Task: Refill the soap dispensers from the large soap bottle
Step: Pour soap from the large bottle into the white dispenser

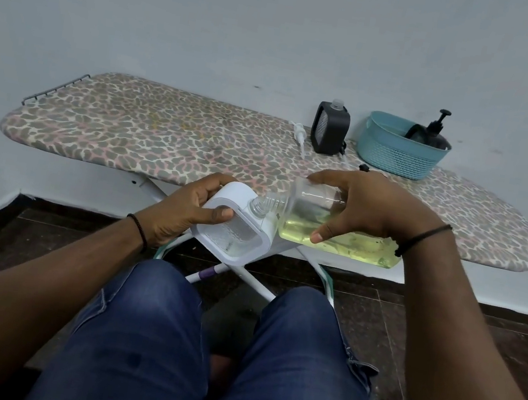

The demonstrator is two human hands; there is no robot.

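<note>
Pouring step in hand, from what shows. Left to right:

Left hand [186, 208] grips the white soap dispenser [234, 226], fingers curled over its top edge, thumb across the front of the frame. Dispenser is tilted, held in the air in front of the ironing board [130, 125], above the knees. Pump is off; its clear threaded neck [256, 206] is open. Clear reservoir looks near empty, only a trace at the bottom.

Large soap bottle [336, 234] lies almost horizontal in the right hand [364, 208], fingers over the top, thumb underneath, a firm wrap. Its mouth sits right at the dispenser neck, touching or nearly so; can't tell which. Yellow-green soap pools along the lower side and the neck section looks clear, so I judge flow hasn't reached the mouth yet.

Next move calls for more tilt on the bottle, slowly, with the mouths kept lined up. The dispenser neck is narrow against the bottle mouth, so spill risk onto the jeans or the floor.

Further right on the board: a loose white pump [299, 136], a black dispenser [329, 129] with its neck open, likely next in line, then a teal basket [400, 151] holding a black pump bottle [435, 133].

Labels/writing: none readable on any item.
</note>
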